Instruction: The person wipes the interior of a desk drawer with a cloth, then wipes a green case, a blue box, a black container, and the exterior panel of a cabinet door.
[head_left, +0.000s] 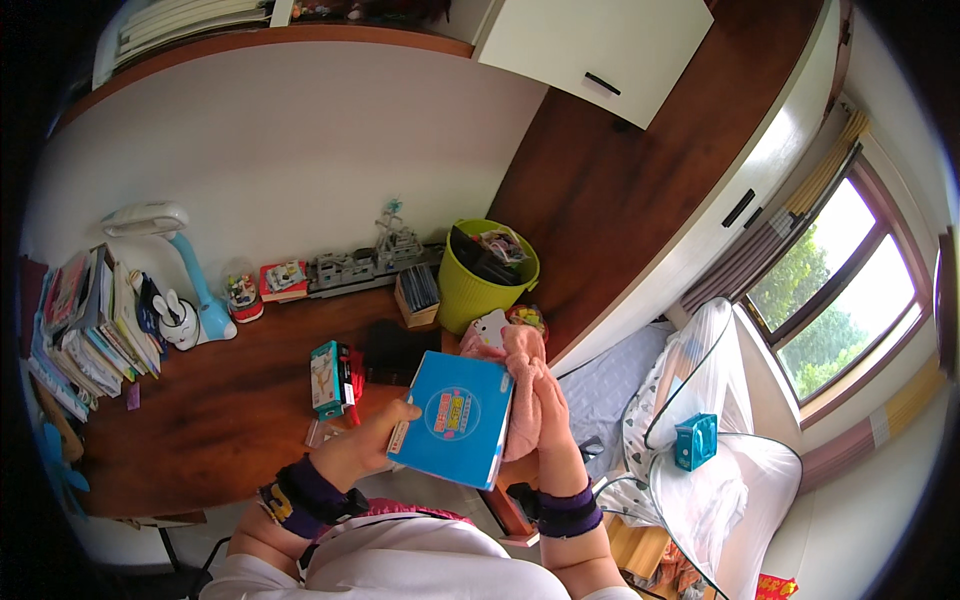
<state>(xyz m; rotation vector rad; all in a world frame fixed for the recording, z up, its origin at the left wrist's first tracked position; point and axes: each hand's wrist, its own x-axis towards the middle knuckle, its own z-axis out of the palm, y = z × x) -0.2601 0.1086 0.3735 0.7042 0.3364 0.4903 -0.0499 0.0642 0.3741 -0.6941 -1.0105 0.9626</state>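
A blue book or flat box (454, 420) with printed writing is held tilted in front of my body. My left hand (371, 435) grips its left edge, the thumb lying on the cover. In my right hand (551, 409) is a bunched pink cloth (523, 405), pressed against the book's right edge. Behind the cloth, a pink and white item with a cartoon face (489, 328) shows in part. A teal box (330, 379) stands on the wooden desk (247, 420), left of the book, with something red beside it.
Along the wall stand books (97, 330), a blue and white desk lamp (199, 292), a grey brick-built model (360, 266) and a full green bin (480, 277). An open cabinet door (600, 52) hangs overhead. At right, a mesh tent (720, 480) covers a bed.
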